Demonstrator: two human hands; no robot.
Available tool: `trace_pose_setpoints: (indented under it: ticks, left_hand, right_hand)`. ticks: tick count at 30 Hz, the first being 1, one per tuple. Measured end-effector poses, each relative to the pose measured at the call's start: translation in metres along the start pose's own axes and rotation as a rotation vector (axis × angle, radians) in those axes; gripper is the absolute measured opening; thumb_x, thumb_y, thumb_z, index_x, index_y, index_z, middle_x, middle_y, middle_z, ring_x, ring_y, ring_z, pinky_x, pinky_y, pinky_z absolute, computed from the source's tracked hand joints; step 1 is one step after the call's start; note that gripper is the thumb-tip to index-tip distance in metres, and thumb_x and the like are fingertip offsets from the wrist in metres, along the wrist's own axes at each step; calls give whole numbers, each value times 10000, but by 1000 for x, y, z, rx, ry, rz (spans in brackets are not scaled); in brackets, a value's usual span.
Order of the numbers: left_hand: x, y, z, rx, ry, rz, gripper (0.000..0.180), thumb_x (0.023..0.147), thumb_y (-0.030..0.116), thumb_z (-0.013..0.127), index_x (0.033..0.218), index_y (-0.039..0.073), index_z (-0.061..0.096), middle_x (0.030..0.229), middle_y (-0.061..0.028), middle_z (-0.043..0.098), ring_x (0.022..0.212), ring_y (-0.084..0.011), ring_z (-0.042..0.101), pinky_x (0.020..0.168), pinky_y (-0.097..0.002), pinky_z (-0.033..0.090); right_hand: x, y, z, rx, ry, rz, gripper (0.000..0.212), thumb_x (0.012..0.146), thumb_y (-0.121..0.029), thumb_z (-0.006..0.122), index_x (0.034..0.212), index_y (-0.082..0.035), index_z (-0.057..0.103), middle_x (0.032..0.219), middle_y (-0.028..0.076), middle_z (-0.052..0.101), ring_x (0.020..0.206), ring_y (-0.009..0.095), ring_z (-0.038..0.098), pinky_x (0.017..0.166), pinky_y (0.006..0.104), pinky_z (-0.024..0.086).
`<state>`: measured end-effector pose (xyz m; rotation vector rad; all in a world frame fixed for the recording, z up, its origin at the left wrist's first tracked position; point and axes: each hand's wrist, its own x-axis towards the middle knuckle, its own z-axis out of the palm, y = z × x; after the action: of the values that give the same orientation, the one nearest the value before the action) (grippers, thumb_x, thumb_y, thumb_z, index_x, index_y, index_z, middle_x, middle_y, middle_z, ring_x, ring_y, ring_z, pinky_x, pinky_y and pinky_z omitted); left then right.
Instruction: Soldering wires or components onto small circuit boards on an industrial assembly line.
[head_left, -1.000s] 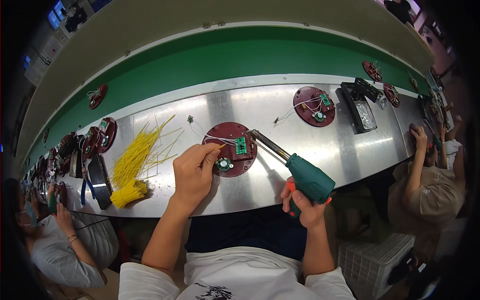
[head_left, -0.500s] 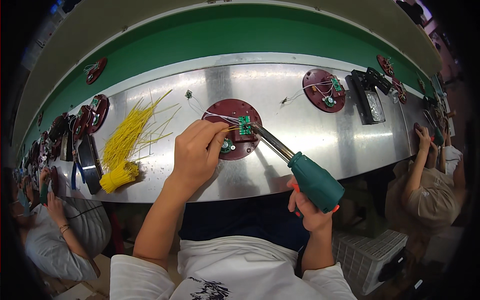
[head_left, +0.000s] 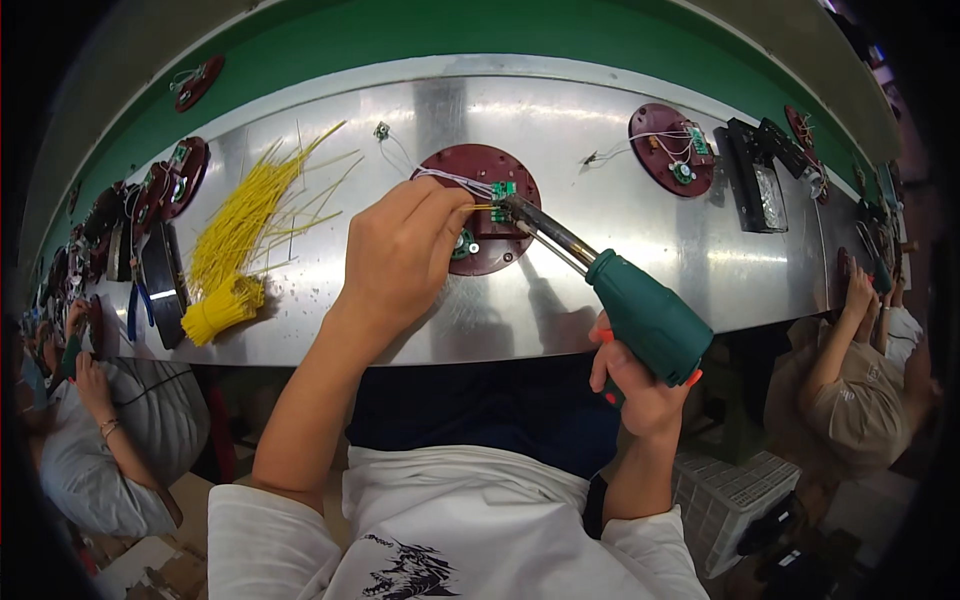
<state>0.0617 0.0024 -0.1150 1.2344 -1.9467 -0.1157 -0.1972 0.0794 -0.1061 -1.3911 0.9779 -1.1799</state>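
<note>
A maroon round base (head_left: 455, 165) lies on the metal bench straight ahead, carrying a small green circuit board (head_left: 503, 188) and white wires. My left hand (head_left: 400, 245) pinches a thin yellow wire (head_left: 484, 207), its end at the board. From the right, my right hand (head_left: 645, 385) grips a green soldering gun (head_left: 655, 315) with an orange-red trigger. Its long metal tip reaches the board beside the wire's end; whether they touch is too small to tell. My left fingers partly cover the base, where a round green part (head_left: 463, 245) shows.
Left of my hand lie a spread of yellow wires (head_left: 245, 215) and a tied bundle (head_left: 222, 310). Beyond are blue-handled pliers (head_left: 140, 305) and more maroon bases. Another base (head_left: 655, 150) and a black housing (head_left: 755, 180) stand right. Co-workers sit at both sides; a white crate (head_left: 735, 500) is below.
The whole view has shifted, so the bench sits higher in the picture. Both hands keep their holds, with wire and soldering tip still at the board.
</note>
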Motion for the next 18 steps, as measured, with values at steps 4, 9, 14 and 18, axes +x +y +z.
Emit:
trace_pose_setpoints:
  ticks: [4,9,14,18]
  left_hand:
    - [-2,0,3,2,10,15,47,871,70,655,900,34,661,787,-90,606,704,-284,619,596,-377,500]
    - [-4,0,3,13,-5,10,64,873,50,660,924,14,675,810,-112,632,705,-291,627,612,-369,501]
    - [-4,-3,6,51,21,36,55,860,76,662,905,45,669,787,-81,614,707,-270,625,595,-373,506]
    - [-5,-1,6,71,19,46,62,856,77,666,910,49,674,784,-75,618,703,-261,627,588,-367,509]
  right_hand:
    - [-1,-5,-1,9,33,51,390,856,-18,601,1230,87,561,943,197,631,518,164,573,454,257,457]
    - [-1,-5,1,-14,15,39,399,855,-24,605,1236,87,558,938,193,630,518,166,574,450,258,460]
    - [0,-4,3,0,29,15,398,854,-27,598,1234,87,559,935,189,629,513,170,573,440,264,463]
    - [-2,-1,2,24,28,-8,393,853,-31,593,1227,86,561,910,187,628,504,173,570,433,267,465]
